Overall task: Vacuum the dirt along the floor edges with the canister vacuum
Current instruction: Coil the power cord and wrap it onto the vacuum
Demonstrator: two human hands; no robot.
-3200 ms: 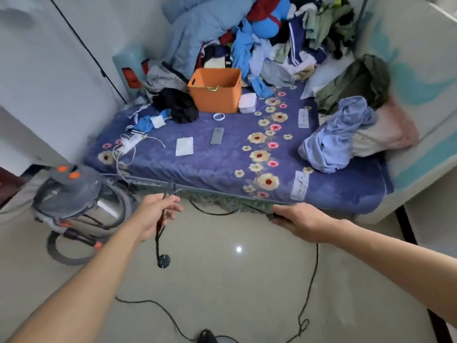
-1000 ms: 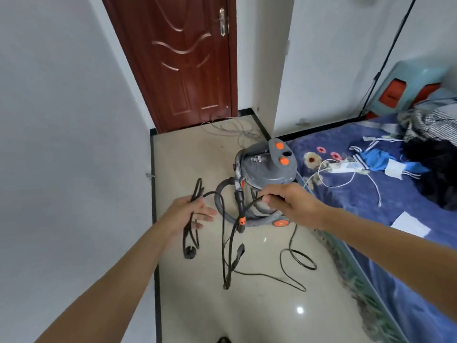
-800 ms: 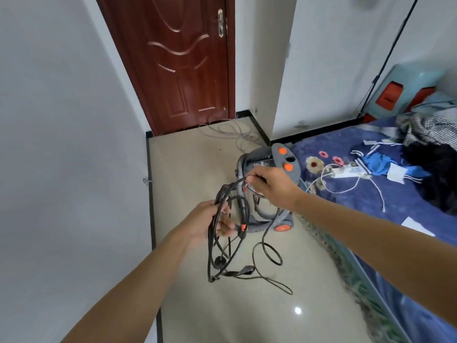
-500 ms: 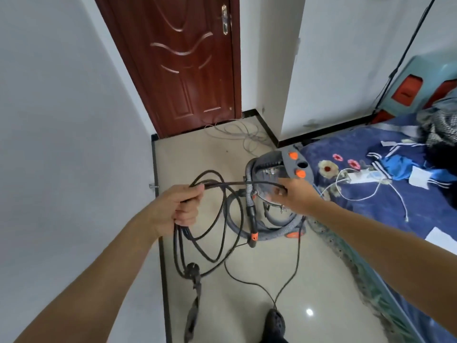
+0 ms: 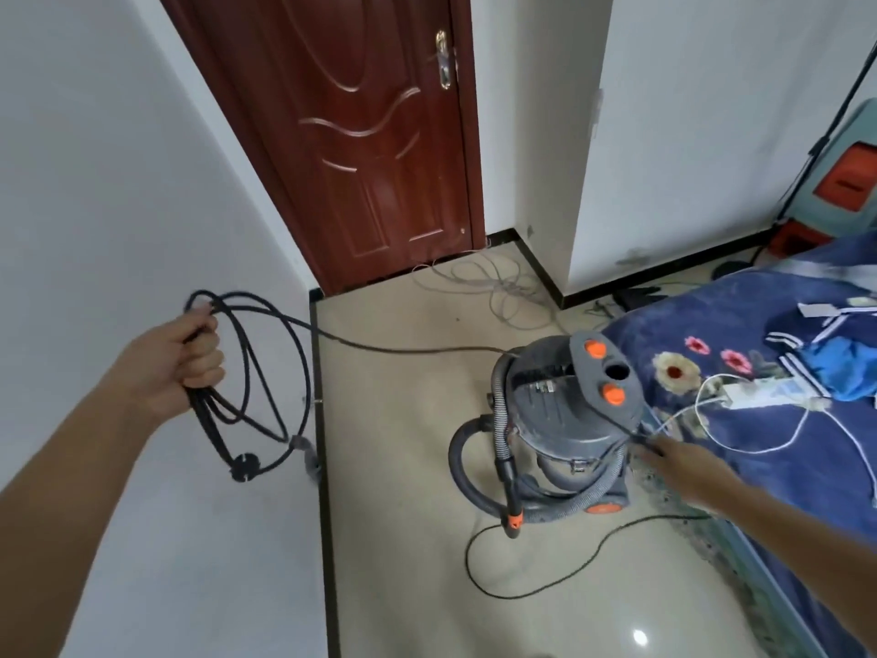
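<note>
**Cord coiled in the left hand, vacuum by the bed**

The bed (image 5: pixel 783 448) with its blue floral cover fills the right side, and a dark red door (image 5: pixel 351 135) stands shut ahead. The canister vacuum (image 5: pixel 564 410) sits on the floor just beside the bed edge, its grey hose (image 5: pixel 503 420) looped around it. The left arm reaches out to the left, the left hand (image 5: pixel 175 363) fisted tight around loops of black power cord (image 5: pixel 265 372), with the plug (image 5: pixel 244 472) dangling below. The right arm stretches forward, the right hand (image 5: pixel 678 467) pinching the cord near the vacuum's top; its fingers blur.
</note>
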